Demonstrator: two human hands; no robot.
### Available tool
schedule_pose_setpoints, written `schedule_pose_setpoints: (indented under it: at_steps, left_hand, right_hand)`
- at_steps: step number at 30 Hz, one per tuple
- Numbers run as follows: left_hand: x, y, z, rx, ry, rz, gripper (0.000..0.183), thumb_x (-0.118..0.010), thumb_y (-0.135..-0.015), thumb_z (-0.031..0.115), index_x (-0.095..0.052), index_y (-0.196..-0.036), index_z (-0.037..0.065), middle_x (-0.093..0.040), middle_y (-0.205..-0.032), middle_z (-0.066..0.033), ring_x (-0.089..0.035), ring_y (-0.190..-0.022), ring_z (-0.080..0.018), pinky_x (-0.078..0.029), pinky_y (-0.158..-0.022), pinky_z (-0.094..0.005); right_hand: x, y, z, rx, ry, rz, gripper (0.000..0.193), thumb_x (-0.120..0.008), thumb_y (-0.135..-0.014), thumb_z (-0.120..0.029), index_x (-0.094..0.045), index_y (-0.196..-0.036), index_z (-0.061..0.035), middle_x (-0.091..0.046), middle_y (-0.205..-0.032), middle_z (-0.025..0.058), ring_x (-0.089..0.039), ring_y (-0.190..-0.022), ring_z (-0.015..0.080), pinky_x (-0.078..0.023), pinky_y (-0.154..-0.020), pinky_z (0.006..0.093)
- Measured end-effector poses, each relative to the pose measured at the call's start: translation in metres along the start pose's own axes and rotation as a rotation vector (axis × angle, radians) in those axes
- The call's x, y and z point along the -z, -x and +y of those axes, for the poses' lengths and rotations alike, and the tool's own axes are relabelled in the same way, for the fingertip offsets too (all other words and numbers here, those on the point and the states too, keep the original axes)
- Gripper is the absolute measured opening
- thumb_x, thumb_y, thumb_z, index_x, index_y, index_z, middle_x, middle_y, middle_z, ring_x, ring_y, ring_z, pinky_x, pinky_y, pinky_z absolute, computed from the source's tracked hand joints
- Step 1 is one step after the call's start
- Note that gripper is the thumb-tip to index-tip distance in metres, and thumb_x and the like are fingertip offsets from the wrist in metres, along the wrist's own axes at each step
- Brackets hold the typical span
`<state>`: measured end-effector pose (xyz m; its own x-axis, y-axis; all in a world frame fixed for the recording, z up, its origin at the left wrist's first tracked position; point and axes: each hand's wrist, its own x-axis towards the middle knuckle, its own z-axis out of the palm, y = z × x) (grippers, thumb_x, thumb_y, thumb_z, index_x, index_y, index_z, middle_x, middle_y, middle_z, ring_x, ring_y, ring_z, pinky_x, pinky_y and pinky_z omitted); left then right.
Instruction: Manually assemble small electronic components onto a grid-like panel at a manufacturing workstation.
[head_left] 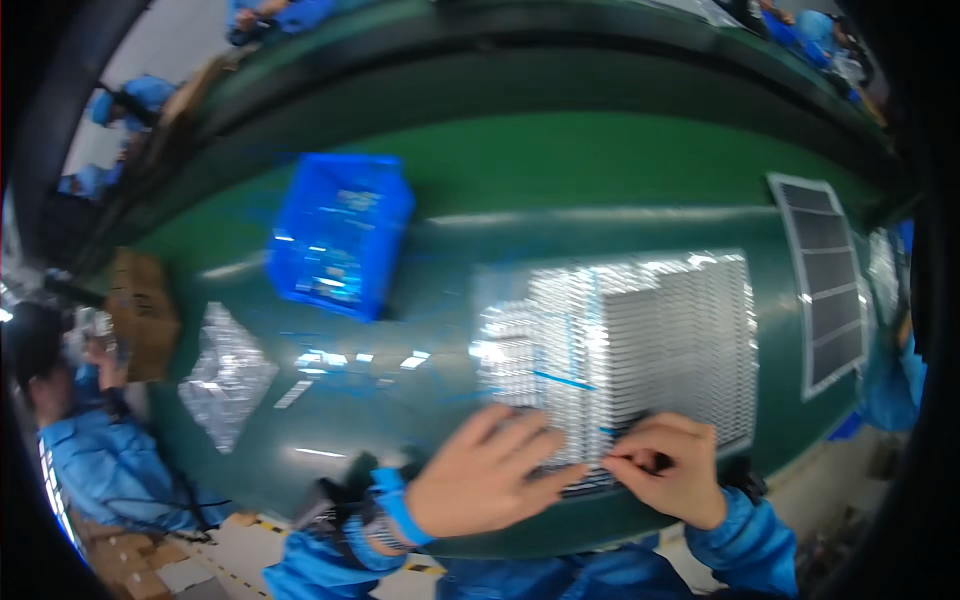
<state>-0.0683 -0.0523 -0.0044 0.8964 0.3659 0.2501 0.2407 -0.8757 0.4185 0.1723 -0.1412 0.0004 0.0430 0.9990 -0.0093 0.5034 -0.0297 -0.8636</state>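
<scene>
A wide silvery sheet of ribbed rows (680,340) lies on the green table in front of me, shiny at its left and greyer at its right. My left hand (490,475) rests over its near left edge, fingers stretched out and slightly spread, thumb toward the other hand. Thumb and forefinger of my right hand (668,468) are pinched together at the near edge; whatever lies between them is too small to make out. A thin blue strip (565,380) lies across the rows. Another short blue piece (607,431) shows just beyond the right fingertips.
A blue bin (397,215) with small parts stands at the back left. Clear plastic packaging (228,375) and small shiny pieces (415,359) lie left of the sheet. A white-edged dark panel sheet (825,285) lies at the right. A co-worker (110,460) sits at far left beside a cardboard box (142,315).
</scene>
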Motion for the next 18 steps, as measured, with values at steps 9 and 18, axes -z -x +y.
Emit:
schedule_pose_setpoints:
  at_steps: [9,18]
  left_hand:
    - [0.009,0.015,0.02,-0.03,-0.122,0.082,0.041,-0.078,-0.078,0.023,-0.074,-0.118,0.014,-0.065,-0.111,-0.0047,-0.063,-0.112,-0.0253,-0.048,-0.098,-0.0436]
    - [0.062,0.053,-0.012,0.791,-0.429,0.333,0.047,-0.087,-0.073,0.031,-0.072,-0.108,0.003,-0.068,-0.095,-0.01,-0.063,-0.087,-0.031,-0.05,-0.076,-0.0417]
  right_hand:
    - [-0.005,0.01,-0.004,-0.002,0.018,0.082,0.013,-0.084,-0.069,0.001,-0.075,-0.079,-0.0016,-0.066,-0.073,0.0068,-0.056,-0.055,0.0096,-0.042,-0.049,0.0244]
    - [-0.002,0.008,-0.008,-0.015,-0.061,0.031,0.011,-0.082,-0.074,-0.001,-0.075,-0.083,-0.001,-0.068,-0.076,0.0074,-0.056,-0.057,0.0088,-0.044,-0.051,0.0236]
